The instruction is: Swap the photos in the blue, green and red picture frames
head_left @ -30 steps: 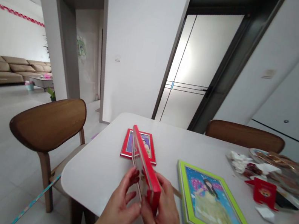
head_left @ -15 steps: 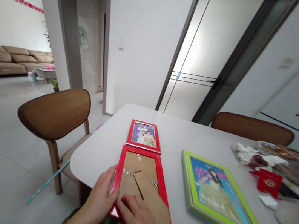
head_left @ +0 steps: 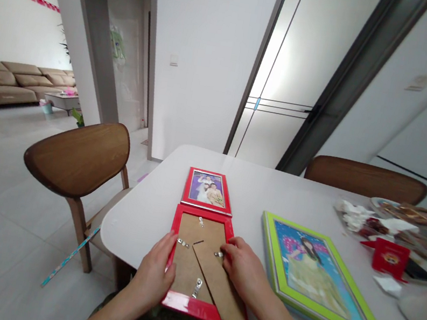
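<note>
A red picture frame (head_left: 189,304) lies face down at the table's near edge, its brown backing board (head_left: 184,264) and slanting stand leg (head_left: 218,289) showing. My left hand (head_left: 155,269) is closed around the frame's left edge. Reaching over the right edge, my right hand (head_left: 241,266) has its bent fingers on the right metal clip (head_left: 218,254), which they partly cover. Other clips sit at the left (head_left: 183,243), the top (head_left: 201,222) and the bottom (head_left: 197,288) of the board. Just beyond lies a second red picture frame (head_left: 208,189), photo side up.
To the right lies a green picture frame (head_left: 325,274) with a photo. Further right are a red packet (head_left: 390,258), crumpled tissues (head_left: 351,215) and clutter on the white table (head_left: 148,209). Wooden chairs stand at the left (head_left: 78,156) and far right (head_left: 366,179).
My right hand has moved from the lower part of the frame up to the right clip, uncovering the bottom clip. My left hand stays at the left edge.
</note>
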Available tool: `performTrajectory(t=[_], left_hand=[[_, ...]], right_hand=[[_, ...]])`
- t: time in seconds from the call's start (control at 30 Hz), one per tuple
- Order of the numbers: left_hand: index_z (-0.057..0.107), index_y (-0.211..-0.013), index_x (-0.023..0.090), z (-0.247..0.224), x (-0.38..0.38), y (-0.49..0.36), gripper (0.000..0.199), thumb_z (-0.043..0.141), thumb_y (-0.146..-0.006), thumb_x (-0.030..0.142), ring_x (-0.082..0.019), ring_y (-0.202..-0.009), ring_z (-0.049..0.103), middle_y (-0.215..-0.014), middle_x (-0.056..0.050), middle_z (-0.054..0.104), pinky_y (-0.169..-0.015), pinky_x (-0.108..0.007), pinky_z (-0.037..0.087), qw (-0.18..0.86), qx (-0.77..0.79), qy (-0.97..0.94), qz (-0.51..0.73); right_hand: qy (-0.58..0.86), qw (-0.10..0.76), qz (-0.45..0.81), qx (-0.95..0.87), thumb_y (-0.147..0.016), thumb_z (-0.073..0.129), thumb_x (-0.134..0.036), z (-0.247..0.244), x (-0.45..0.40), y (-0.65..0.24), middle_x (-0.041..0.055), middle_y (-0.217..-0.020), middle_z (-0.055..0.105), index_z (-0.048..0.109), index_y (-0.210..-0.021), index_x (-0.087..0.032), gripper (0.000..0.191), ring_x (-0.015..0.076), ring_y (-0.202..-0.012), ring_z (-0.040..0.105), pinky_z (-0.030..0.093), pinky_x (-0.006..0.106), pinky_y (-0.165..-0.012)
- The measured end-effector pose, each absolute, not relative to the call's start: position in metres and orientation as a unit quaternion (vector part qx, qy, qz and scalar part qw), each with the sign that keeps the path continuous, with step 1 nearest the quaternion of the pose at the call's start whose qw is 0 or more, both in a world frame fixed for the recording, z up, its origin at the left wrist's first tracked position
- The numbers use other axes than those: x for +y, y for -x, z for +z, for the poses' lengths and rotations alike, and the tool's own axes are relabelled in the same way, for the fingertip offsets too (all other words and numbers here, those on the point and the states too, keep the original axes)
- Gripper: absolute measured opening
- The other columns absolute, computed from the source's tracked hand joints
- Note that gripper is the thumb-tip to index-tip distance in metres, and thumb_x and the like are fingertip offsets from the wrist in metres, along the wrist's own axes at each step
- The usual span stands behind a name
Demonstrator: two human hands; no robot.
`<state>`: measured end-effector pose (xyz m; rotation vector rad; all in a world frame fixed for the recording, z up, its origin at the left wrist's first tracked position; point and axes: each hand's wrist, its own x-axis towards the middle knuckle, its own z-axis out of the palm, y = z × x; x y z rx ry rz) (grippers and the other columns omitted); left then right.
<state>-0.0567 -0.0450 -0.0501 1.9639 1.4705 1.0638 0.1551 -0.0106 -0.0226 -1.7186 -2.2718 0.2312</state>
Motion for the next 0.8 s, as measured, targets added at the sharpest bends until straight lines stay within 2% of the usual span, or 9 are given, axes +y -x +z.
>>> performTrajectory(t=[0.13, 0.27, 0.43, 0.53, 0.6, 0.7, 0.8], left_hand=[[0.041, -0.119, 0.009, -0.050, -0.047, 0.056, 0.052, 0.042, -0.066, 0.009, -0.021, -0.114, 0.039, -0.123, -0.013, 0.044, -0.099, -0.038, 0.029, 0.221, 0.547, -0.707, 0.391], [0.039, -0.120, 0.006, -0.053, -0.047, 0.055, 0.054, 0.041, -0.065, 0.007, -0.021, -0.115, 0.038, -0.124, -0.014, 0.042, -0.099, -0.037, 0.029, 0.215, 0.549, -0.708, 0.389], [0.038, -0.120, 0.007, -0.056, -0.047, 0.056, 0.054, 0.040, -0.066, 0.007, -0.020, -0.116, 0.037, -0.125, -0.014, 0.041, -0.100, -0.038, 0.028, 0.212, 0.545, -0.712, 0.388], [0.038, -0.121, 0.008, -0.054, -0.048, 0.056, 0.055, 0.041, -0.066, 0.007, -0.020, -0.116, 0.036, -0.126, -0.013, 0.041, -0.100, -0.038, 0.028, 0.219, 0.543, -0.710, 0.391], [0.038, -0.121, 0.008, -0.053, -0.049, 0.056, 0.055, 0.041, -0.066, 0.007, -0.020, -0.116, 0.036, -0.126, -0.013, 0.041, -0.100, -0.038, 0.028, 0.225, 0.546, -0.706, 0.391], [0.039, -0.121, 0.010, -0.052, -0.050, 0.055, 0.055, 0.042, -0.065, 0.007, -0.021, -0.116, 0.036, -0.126, -0.013, 0.041, -0.100, -0.039, 0.028, 0.238, 0.549, -0.696, 0.396], [0.039, -0.121, 0.012, -0.052, -0.050, 0.054, 0.056, 0.042, -0.065, 0.008, -0.021, -0.116, 0.036, -0.126, -0.011, 0.041, -0.100, -0.040, 0.028, 0.245, 0.547, -0.690, 0.406]], right_hand=[[0.608, 0.124, 0.042, -0.783, -0.076, 0.040, -0.017, -0.015, -0.009, -0.150, 0.0088, -0.085, 0.055, 0.063, -0.080, -0.017, 0.023, 0.0172, -0.078, 0.051, 0.038, 0.026, -0.067], [0.548, 0.186, 0.030, -0.815, -0.076, 0.044, -0.020, -0.009, -0.008, -0.125, 0.0090, -0.094, 0.056, 0.061, -0.090, -0.017, 0.022, 0.0194, -0.088, 0.047, 0.035, 0.029, -0.076], [0.508, 0.205, 0.080, -0.833, -0.079, 0.043, -0.024, -0.023, 0.002, -0.076, 0.0060, -0.077, 0.055, 0.061, -0.072, -0.016, 0.021, 0.0158, -0.076, 0.049, 0.037, 0.027, -0.070], [0.519, 0.213, 0.081, -0.824, -0.080, 0.040, -0.021, -0.029, 0.010, -0.068, 0.0067, -0.075, 0.055, 0.061, -0.071, -0.015, 0.023, 0.0159, -0.074, 0.049, 0.037, 0.028, -0.070], [0.514, 0.216, 0.090, -0.825, -0.080, 0.040, -0.021, -0.025, 0.010, -0.077, 0.0072, -0.079, 0.056, 0.061, -0.079, -0.014, 0.022, 0.0159, -0.077, 0.050, 0.039, 0.028, -0.072], [0.453, 0.212, 0.151, -0.853, -0.076, 0.044, -0.019, -0.011, -0.002, -0.104, 0.0072, -0.096, 0.055, 0.059, -0.096, -0.018, 0.025, 0.0160, -0.089, 0.050, 0.039, 0.029, -0.079], [0.373, 0.169, 0.222, -0.885, -0.069, 0.052, -0.015, 0.001, -0.024, -0.128, 0.0037, -0.111, 0.049, 0.063, -0.088, -0.026, 0.025, 0.0188, -0.103, 0.044, 0.035, 0.036, -0.088]])
